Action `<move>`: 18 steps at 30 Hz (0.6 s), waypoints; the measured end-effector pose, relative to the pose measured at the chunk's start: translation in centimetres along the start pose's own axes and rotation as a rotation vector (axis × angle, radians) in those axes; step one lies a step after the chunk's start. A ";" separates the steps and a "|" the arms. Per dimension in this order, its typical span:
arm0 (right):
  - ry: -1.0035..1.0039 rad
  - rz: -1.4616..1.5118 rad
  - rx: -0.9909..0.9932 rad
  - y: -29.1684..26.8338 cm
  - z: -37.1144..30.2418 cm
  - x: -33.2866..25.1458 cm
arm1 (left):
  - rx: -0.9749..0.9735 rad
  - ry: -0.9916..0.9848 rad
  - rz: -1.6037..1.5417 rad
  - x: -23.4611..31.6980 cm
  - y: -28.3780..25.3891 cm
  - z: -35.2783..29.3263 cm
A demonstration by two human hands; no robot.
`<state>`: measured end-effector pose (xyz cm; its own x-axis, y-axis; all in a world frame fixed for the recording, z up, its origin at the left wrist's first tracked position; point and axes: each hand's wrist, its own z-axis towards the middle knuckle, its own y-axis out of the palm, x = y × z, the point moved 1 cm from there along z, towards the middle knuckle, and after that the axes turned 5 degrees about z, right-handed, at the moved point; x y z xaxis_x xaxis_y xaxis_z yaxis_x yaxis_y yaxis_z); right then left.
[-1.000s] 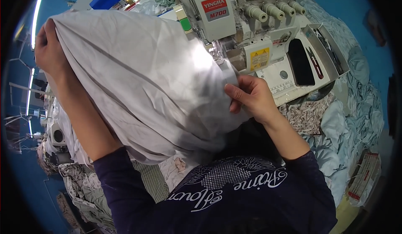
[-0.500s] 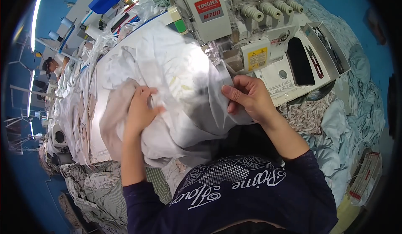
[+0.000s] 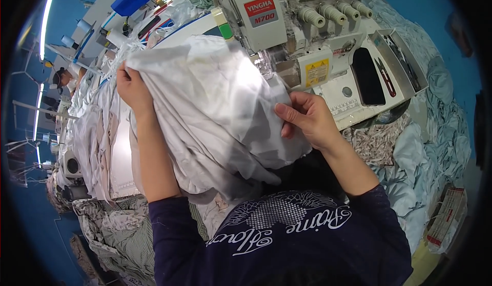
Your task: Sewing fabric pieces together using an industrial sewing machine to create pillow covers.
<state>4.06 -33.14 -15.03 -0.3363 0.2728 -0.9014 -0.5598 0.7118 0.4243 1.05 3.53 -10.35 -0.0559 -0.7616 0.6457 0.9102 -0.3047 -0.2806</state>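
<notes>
A large white piece of fabric [image 3: 205, 91] is spread in folds between my hands, in front of an overlock sewing machine [image 3: 264, 30]. My left hand [image 3: 133, 89] pinches its upper left corner and holds it raised. At the other side my right hand [image 3: 302, 114] grips the fabric's right edge between thumb and fingers, just below the machine's lit needle area [image 3: 264, 63]. The fabric's edge runs up to the presser foot; whether it lies under the foot is hidden by the glare.
Right of the machine lie a black phone [image 3: 368, 76], thread snips [image 3: 385, 77] and a metal tray [image 3: 400, 60] of tools. Pale fabric heaps [image 3: 443, 127] crowd the right side. More fabric [image 3: 92, 137] hangs at the left, and patterned cloth [image 3: 120, 229] lies below.
My left hand has moved up and to the left, taking the fabric's corner and stretching the piece out flatter. My right hand has stayed almost in place on its edge.
</notes>
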 end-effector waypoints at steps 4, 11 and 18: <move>-0.003 -0.013 0.002 -0.1 0.1 0.1 | 0.024 -0.159 -0.217 1.0 -0.4 2.4; 0.004 -0.004 0.001 0.0 0.1 -0.1 | 0.102 0.012 0.043 -0.2 -1.3 7.8; 0.002 -0.030 0.005 -0.1 0.1 -0.3 | 0.168 0.136 0.238 0.3 -1.3 13.0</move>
<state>4.25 -33.25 -14.85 -0.3207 0.2498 -0.9136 -0.5661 0.7228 0.3963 5.19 11.09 -0.55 0.1225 -0.8730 0.4722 0.9588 -0.0188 -0.2835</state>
